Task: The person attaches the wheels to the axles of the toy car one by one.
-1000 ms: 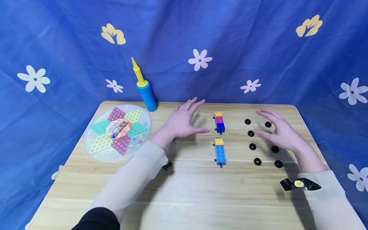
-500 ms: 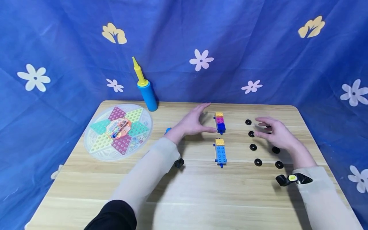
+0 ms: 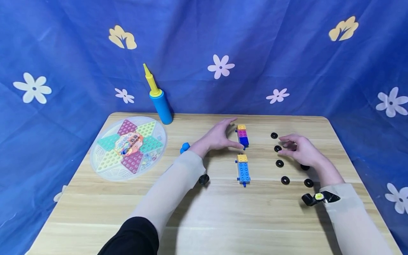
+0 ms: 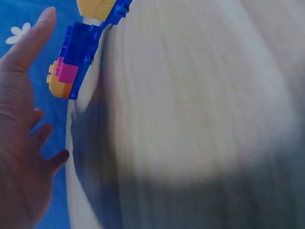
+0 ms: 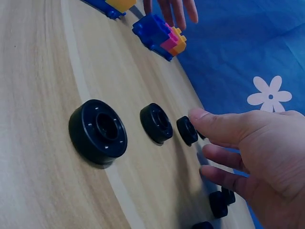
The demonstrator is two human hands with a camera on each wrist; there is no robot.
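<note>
Nearest me, bare desk [image 3: 223, 219] and my two sleeves. Going further: blue-and-yellow brick car [image 3: 243, 169] lies flat at desk centre, lengthwise toward 12 o'clock. At 3 o'clock of it, black wheels sit in two columns: near pair [image 3: 285, 180] and [image 3: 308, 182], then one [image 3: 279, 163], all flat on the wood, apart from each other.

My right hand [image 3: 301, 150] is over the wheel columns, fingers loosely bent and pointing toward 9 o'clock, thumb tip just beside a wheel [image 3: 277, 148]; in the right wrist view the thumb [image 5: 214, 125] hovers close to that small wheel [image 5: 187, 130], not pinching it. Cannot tell if any finger touches a wheel under the palm. Farthest wheel [image 3: 274, 135] lies alone at 12 o'clock of the fingertips.

My left hand [image 3: 220, 136] is spread, fingers straight-ish, arched beside the second brick car [image 3: 242, 136], yellow-pink-blue, which sits at 12 o'clock of the first car. Thumb tip is just beside its near blue end, fingers over its far side; left wrist view shows the car [image 4: 74, 62] near the index finger, a gap between them, nothing gripped.

At 9 o'clock of the left wrist, small blue piece [image 3: 184, 147]. Further toward 9 o'clock, round checkers board [image 3: 127, 148] with coloured star. Far edge: blue pump with yellow nozzle [image 3: 158, 98], upright, against blue flowered cloth [image 3: 287, 53].
</note>
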